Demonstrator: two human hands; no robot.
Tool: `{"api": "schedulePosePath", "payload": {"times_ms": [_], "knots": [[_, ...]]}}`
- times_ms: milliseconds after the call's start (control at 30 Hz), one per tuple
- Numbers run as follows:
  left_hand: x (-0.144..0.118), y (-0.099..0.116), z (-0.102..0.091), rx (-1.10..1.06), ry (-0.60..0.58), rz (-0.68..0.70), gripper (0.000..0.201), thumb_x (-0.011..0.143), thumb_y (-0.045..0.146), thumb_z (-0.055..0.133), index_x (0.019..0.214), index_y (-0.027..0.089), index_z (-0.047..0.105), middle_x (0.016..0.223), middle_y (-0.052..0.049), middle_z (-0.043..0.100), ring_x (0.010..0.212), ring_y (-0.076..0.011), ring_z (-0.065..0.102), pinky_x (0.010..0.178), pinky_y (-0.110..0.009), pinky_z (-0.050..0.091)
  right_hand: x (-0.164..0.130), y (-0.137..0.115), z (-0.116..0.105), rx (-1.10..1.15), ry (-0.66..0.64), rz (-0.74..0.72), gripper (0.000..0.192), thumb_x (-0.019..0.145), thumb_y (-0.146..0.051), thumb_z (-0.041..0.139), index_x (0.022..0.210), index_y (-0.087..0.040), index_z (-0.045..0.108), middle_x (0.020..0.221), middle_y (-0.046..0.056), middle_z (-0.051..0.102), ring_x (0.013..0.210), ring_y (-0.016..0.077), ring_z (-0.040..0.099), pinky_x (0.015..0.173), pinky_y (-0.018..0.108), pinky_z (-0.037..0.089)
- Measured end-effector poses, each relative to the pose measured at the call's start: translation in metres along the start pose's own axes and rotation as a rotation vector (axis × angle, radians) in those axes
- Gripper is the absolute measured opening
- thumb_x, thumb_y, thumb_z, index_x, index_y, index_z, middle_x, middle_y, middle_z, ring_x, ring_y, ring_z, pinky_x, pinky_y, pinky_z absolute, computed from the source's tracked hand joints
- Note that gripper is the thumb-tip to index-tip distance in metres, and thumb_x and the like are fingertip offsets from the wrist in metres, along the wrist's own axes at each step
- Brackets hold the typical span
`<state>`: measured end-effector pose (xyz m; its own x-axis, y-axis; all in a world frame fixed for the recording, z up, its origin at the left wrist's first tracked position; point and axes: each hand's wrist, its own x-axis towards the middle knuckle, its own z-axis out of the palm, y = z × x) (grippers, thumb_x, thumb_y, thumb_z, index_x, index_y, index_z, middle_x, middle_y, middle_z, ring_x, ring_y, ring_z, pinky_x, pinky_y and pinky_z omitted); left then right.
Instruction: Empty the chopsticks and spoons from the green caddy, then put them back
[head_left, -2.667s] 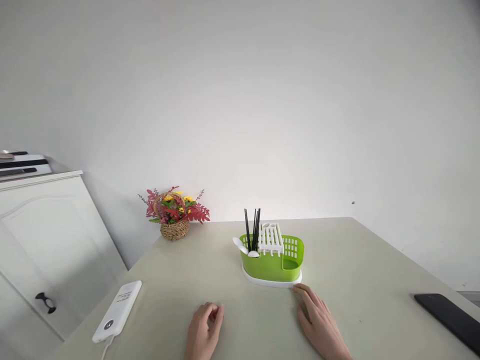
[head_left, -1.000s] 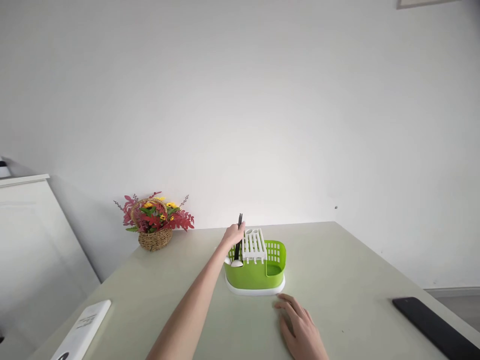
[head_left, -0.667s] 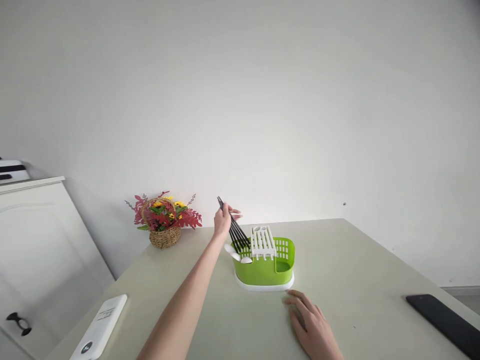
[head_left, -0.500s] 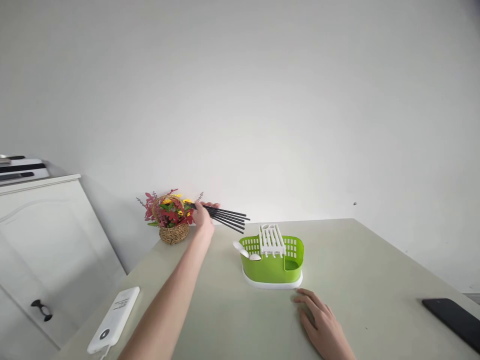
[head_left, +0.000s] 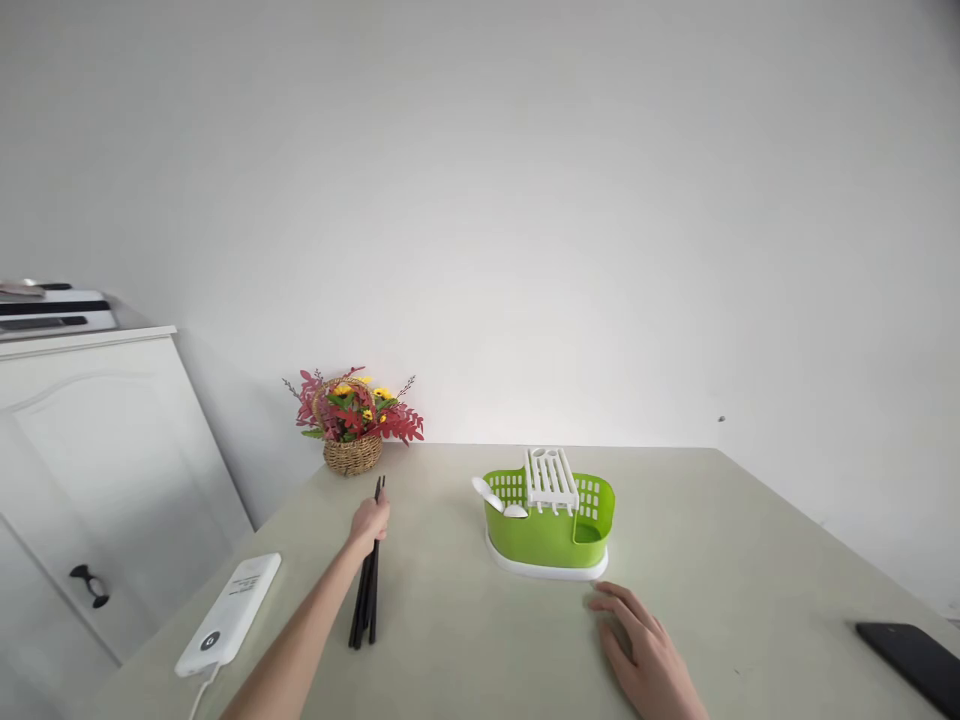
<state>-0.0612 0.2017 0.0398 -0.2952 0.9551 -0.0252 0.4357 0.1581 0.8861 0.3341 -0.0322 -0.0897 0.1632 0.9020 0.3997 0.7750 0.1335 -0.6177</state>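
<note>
My left hand [head_left: 370, 523] grips a bundle of black chopsticks [head_left: 365, 605] near their far end; the sticks lie low over the table, pointing back toward me, left of the green cutlery drainer [head_left: 551, 527]. The drainer has a white rack on top and white spoons [head_left: 496, 498] sticking out at its left side. My right hand [head_left: 643, 655] rests flat on the table just in front of the drainer's right corner, holding nothing.
A white power bank [head_left: 228, 615] with a cable lies at the table's left edge. A wicker basket of red and yellow flowers [head_left: 352, 424] stands at the back left. A black phone [head_left: 911, 656] lies at the right edge. A white cabinet [head_left: 90, 470] stands to the left.
My left hand reached to the drainer, closed on the black chopsticks, lifted them out, swung them left and brought them down to the table. The right hand stayed put.
</note>
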Motion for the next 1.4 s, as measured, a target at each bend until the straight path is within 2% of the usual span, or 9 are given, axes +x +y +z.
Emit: {"api": "schedulePosePath", "payload": {"times_ms": [100,233,433,600,733,933,1067,1167,1400], "knots": [[-0.008,-0.021,-0.003,0.238,0.069,-0.027,0.033,0.098,0.040,0.051,0.075,0.018,0.060,0.060,-0.006,0.063,0.060,-0.0264,0.068,0.055,-0.033,0.047,0.000,0.001,0.000,0.003,0.006,-0.013,0.027,0.093,-0.034,0.049,0.107,-0.033,0.072,0.133,0.003,0.067,0.110,0.0220,0.071,0.090,0.035,0.060],[-0.019,-0.035,-0.001,0.498,0.133,0.064,0.024,0.096,0.034,0.051,0.085,0.017,0.063,0.081,-0.016,0.072,0.087,-0.0369,0.072,0.070,-0.040,0.051,0.002,0.002,0.001,0.020,0.013,-0.014,0.026,0.092,-0.032,0.050,0.105,-0.032,0.072,0.132,0.003,0.068,0.109,0.0216,0.071,0.089,0.034,0.060],[-0.030,-0.050,0.008,0.744,0.184,0.307,0.028,0.099,0.029,0.042,0.104,0.015,0.065,0.109,-0.018,0.068,0.096,-0.0321,0.070,0.078,-0.038,0.052,0.002,-0.005,0.000,0.054,0.031,0.026,0.026,0.093,-0.034,0.047,0.104,-0.032,0.072,0.131,0.003,0.068,0.110,0.0211,0.070,0.091,0.035,0.059],[-0.027,-0.058,0.009,0.851,0.236,0.466,0.030,0.098,0.025,0.042,0.105,0.011,0.068,0.110,-0.018,0.063,0.104,-0.0303,0.064,0.093,-0.039,0.049,0.001,-0.012,-0.005,0.072,0.024,0.054,0.027,0.093,-0.035,0.046,0.103,-0.031,0.071,0.131,0.003,0.067,0.111,0.0213,0.069,0.092,0.036,0.058],[-0.025,-0.062,0.014,0.884,0.275,0.516,0.035,0.099,0.023,0.040,0.115,0.010,0.068,0.110,-0.018,0.063,0.101,-0.0303,0.061,0.090,-0.040,0.049,0.001,-0.015,-0.008,0.084,0.032,0.063,0.028,0.093,-0.034,0.045,0.104,-0.031,0.071,0.131,0.002,0.067,0.111,0.0210,0.069,0.094,0.036,0.057],[-0.032,-0.060,0.018,0.920,0.344,0.548,0.038,0.100,0.030,0.040,0.115,0.013,0.071,0.112,-0.019,0.062,0.107,-0.0370,0.055,0.089,-0.047,0.046,0.002,-0.016,-0.010,0.107,0.044,0.064,0.029,0.093,-0.034,0.045,0.104,-0.029,0.071,0.130,0.004,0.068,0.110,0.0216,0.069,0.092,0.035,0.057],[-0.045,-0.052,0.013,0.880,0.346,0.663,0.037,0.102,0.031,0.039,0.119,0.017,0.068,0.122,-0.018,0.061,0.113,-0.0335,0.054,0.097,-0.047,0.043,0.002,-0.015,-0.009,0.128,0.037,0.064,0.030,0.093,-0.034,0.044,0.107,-0.029,0.070,0.131,0.005,0.067,0.113,0.0219,0.068,0.094,0.036,0.056],[-0.057,-0.035,0.017,0.694,0.325,0.792,0.033,0.102,0.031,0.039,0.119,0.020,0.065,0.125,-0.015,0.061,0.116,-0.0300,0.055,0.105,-0.045,0.040,0.001,-0.014,-0.007,0.137,0.034,0.071,0.029,0.093,-0.035,0.045,0.107,-0.028,0.070,0.132,0.005,0.067,0.113,0.0223,0.068,0.095,0.037,0.056],[-0.102,0.051,0.060,0.057,0.151,0.955,0.029,0.104,0.038,0.041,0.119,0.021,0.058,0.123,-0.012,0.063,0.119,-0.0243,0.058,0.105,-0.038,0.046,0.001,-0.014,-0.008,0.145,-0.002,0.101,0.030,0.095,-0.036,0.042,0.110,-0.029,0.067,0.135,0.004,0.064,0.115,0.0226,0.066,0.096,0.038,0.055]]}}
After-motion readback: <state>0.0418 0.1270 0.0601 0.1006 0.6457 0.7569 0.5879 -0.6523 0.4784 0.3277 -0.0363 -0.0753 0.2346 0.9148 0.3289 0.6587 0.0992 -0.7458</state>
